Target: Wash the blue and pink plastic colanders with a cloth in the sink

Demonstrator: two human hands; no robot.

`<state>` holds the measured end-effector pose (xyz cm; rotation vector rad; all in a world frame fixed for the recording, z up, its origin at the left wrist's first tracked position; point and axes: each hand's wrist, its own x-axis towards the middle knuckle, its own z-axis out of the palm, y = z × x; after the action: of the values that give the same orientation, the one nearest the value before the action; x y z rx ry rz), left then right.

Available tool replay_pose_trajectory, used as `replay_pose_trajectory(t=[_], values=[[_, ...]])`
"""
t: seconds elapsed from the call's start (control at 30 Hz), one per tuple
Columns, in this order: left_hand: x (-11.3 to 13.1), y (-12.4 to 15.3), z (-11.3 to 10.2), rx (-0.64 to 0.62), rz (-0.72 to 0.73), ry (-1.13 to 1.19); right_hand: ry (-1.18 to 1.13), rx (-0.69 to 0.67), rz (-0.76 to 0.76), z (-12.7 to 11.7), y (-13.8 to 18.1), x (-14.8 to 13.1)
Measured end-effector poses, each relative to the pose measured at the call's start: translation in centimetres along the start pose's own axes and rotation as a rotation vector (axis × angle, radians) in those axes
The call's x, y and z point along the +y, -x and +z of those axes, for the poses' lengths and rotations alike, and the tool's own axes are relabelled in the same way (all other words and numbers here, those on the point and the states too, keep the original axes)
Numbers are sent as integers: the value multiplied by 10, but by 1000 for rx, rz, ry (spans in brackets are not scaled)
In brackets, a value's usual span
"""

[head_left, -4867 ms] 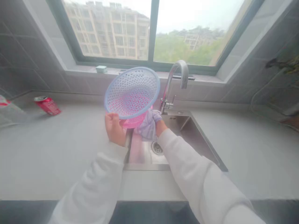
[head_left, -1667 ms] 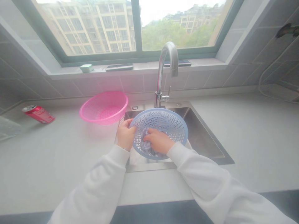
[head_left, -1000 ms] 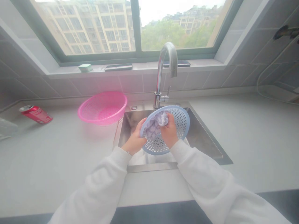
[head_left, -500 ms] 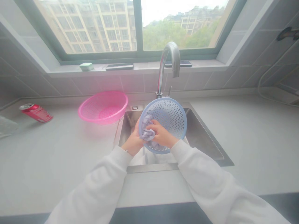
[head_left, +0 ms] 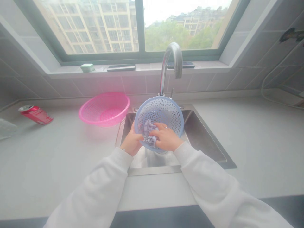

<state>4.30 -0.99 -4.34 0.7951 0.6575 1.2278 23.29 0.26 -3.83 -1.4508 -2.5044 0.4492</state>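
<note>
A light blue plastic colander (head_left: 172,118) is held tilted over the sink, its open side facing me. My left hand (head_left: 132,141) grips its lower left rim, thumb on the inside and the other fingers hidden behind. Inside the bowl, my right hand (head_left: 166,136) is closed on a crumpled pale purple cloth (head_left: 148,128), pressing it against the lower left inner wall. A ring shows on one of its fingers.
The steel sink (head_left: 206,136) lies beneath the colander, with a tall curved faucet (head_left: 177,60) behind. On the counter's left stand a pink plastic basket (head_left: 89,119) and a red can (head_left: 36,114). A clear object (head_left: 7,129) sits at the left edge.
The colander has moved a little left and up. My right hand has shifted slightly to the right with its fingers more spread over the cloth, and my left hand has moved left.
</note>
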Motion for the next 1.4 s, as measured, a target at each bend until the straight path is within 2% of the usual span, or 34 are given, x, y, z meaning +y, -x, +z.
replay_pose_trajectory(t=[0.17, 0.3, 0.43, 0.57, 0.7, 0.8, 0.9, 1.07, 1.17, 1.23, 1.3, 1.4], values=[[0, 0, 1, 34, 9, 15, -65, 17, 86, -1, 2, -11], [-1, 0, 2, 57, 9, 20, 12, 2, 137, 4, 0, -14], [-3, 0, 0, 27, -9, -7, 102, -57, 127, 3, -1, -10], [-4, -2, -3, 50, -6, -36, 208, -63, 232, -1, 1, -2], [-5, -1, -3, 31, -13, -65, 179, -50, 269, 3, 0, 6], [-6, 0, -2, -21, -4, -59, -28, -44, 215, 13, -6, 5], [-10, 0, -5, -109, -61, -73, -374, 35, 205, 22, -14, -1], [-13, 0, -8, -168, -183, -115, -1226, 279, 231, 22, -22, -7], [-12, 2, -2, -201, -167, -138, -1578, 529, 237, 16, -25, -3], [-12, 3, 1, -217, -165, -140, -1632, 666, 237, 15, -26, -1], [-13, 4, 3, -207, -162, -132, -1587, 730, 227, 15, -26, 0], [-14, 3, 3, -172, -139, -94, -1372, 646, 191, 17, -26, -2]])
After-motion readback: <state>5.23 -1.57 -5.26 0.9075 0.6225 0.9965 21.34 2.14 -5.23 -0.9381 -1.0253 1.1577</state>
